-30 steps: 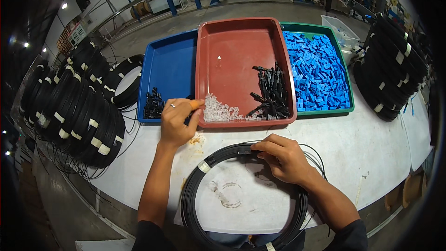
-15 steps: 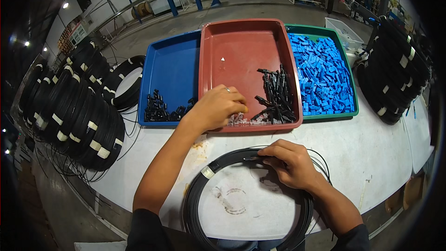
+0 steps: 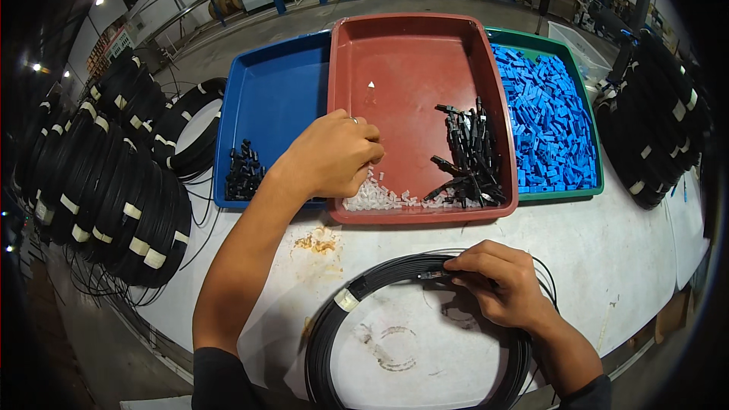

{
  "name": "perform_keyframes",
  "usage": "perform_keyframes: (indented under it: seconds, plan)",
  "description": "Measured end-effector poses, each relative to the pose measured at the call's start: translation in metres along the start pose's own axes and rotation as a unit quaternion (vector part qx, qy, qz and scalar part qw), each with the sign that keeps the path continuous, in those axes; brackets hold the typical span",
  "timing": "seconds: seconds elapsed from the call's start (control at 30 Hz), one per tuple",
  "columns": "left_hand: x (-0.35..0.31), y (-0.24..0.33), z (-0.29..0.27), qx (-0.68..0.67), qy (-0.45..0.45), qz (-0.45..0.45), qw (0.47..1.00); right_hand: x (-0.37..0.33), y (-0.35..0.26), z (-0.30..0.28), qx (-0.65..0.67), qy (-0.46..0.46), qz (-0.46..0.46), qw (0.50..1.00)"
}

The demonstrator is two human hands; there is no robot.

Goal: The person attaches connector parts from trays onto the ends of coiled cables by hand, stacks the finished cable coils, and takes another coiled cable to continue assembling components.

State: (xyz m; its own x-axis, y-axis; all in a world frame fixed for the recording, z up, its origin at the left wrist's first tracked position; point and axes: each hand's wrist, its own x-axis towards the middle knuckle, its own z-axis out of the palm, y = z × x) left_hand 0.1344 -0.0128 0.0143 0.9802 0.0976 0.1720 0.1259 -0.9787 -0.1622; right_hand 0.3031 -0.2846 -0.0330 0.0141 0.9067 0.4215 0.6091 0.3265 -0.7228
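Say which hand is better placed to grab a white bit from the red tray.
Probably the left hand: it is over the red tray, near the white bits, while the right hand holds a dark piece at the cable coil.

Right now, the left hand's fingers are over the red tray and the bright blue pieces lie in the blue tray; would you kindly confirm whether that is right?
Not quite: the head view shows the bright blue pieces in the green tray on the right, not in the blue tray. The fingers of the left hand are indeed over the red tray.
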Motion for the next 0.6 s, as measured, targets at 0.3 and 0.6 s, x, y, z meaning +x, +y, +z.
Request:
perform_keyframes:
  seconds: [0.3, 0.6]
  plan:
    - [0.010, 0.011, 0.021, -0.066, -0.011, 0.072, 0.995, 0.000, -0.004, -0.002, 0.001, -0.010, 0.030, 0.999]
    - [0.017, 0.015, 0.012, -0.012, -0.100, 0.062, 0.993, 0.000, -0.005, -0.002, 0.016, -0.007, 0.033, 0.999]
